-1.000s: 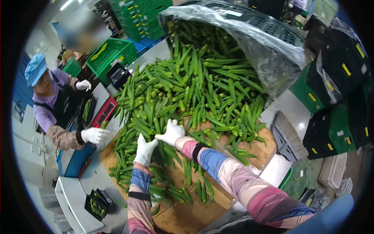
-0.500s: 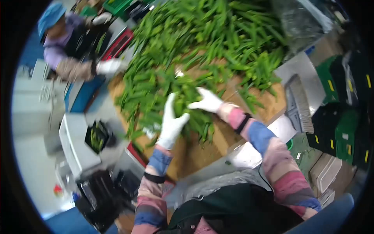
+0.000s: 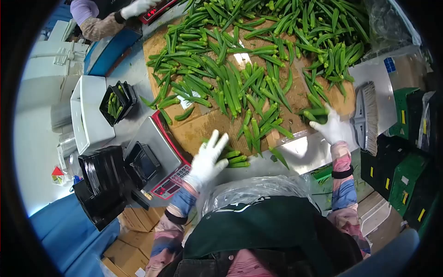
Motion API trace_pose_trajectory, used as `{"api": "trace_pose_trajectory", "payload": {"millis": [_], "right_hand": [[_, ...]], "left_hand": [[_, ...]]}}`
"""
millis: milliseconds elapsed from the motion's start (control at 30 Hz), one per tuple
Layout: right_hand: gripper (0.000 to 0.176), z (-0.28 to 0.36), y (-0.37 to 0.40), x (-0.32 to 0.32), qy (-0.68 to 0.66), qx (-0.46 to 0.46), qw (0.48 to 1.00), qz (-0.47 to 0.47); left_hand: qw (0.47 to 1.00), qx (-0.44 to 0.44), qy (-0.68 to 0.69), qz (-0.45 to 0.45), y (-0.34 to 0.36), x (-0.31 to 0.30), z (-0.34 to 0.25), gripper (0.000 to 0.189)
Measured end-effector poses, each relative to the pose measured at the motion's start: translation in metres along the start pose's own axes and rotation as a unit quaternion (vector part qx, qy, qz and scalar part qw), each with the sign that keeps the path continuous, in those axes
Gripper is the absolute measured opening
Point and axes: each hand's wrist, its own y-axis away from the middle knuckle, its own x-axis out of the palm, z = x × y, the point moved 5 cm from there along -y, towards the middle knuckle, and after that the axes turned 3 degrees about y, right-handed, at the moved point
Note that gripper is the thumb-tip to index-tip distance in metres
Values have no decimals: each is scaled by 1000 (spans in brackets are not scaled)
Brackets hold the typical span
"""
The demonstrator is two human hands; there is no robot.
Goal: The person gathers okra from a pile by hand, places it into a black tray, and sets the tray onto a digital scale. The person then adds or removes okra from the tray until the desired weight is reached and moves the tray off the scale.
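Loose green okra pods (image 3: pixel 235 87) lie spread over brown cardboard (image 3: pixel 198 131) on the metal table. My left hand (image 3: pixel 206 160), in a white glove, is at the table's near edge with fingers spread. Several pods (image 3: pixel 237 159) lie right beside its fingertips, partly hidden by the hand. Over at the right edge of the cardboard is my right hand (image 3: pixel 331 128), also gloved. Its thumb and fingers are apart, with okra pods (image 3: pixel 316 112) at the fingertips. A single pod (image 3: pixel 278 158) lies at the front between the hands.
Left of the cardboard stands a scale (image 3: pixel 159 152) bearing a black tray (image 3: pixel 142 161). Beyond it are black trays holding okra (image 3: pixel 115 104) and a white bin (image 3: pixel 90 115). A brush (image 3: pixel 367 117) lies at right near green crates (image 3: pixel 404 180). A co-worker's gloved hand (image 3: pixel 138 8) is at another scale.
My hands have moved apart and toward me, the left to the near edge, the right to the right side. Okra near the front is more spread out. The view has shifted.
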Motion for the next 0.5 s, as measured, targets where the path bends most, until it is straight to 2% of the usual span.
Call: {"api": "trace_pose_trajectory", "payload": {"millis": [33, 100, 167, 233, 300, 333, 400, 433, 500], "right_hand": [[97, 25, 1, -12, 141, -36, 988, -57], [95, 58, -16, -8, 139, -133, 969, -153], [88, 116, -30, 3, 71, -239, 955, -161], [83, 162, -41, 42, 67, -302, 944, -119], [86, 192, -45, 91, 140, -396, 905, -70], [88, 197, -46, 98, 169, -390, 904, -53], [91, 193, -49, 96, 226, -390, 892, -30], [87, 183, -53, 90, 226, -370, 901, -32], [85, 145, -59, 72, 284, -310, 907, 40]], "left_hand": [[1000, -24, 19, 1, -2, -22, -3, 75], [996, -4, 51, -77, -25, -33, 14, 64], [979, 27, 25, -202, -62, -58, -11, 56], [923, 210, -49, -319, -101, -63, -36, 59], [922, 209, -148, -289, -135, -50, -49, 65], [922, 180, -202, -277, -142, -45, -47, 66], [934, 155, -183, -266, -140, -43, -37, 68], [939, 141, -173, -261, -137, -46, -30, 68], [955, 120, -153, -225, -122, -46, -10, 75]]}}
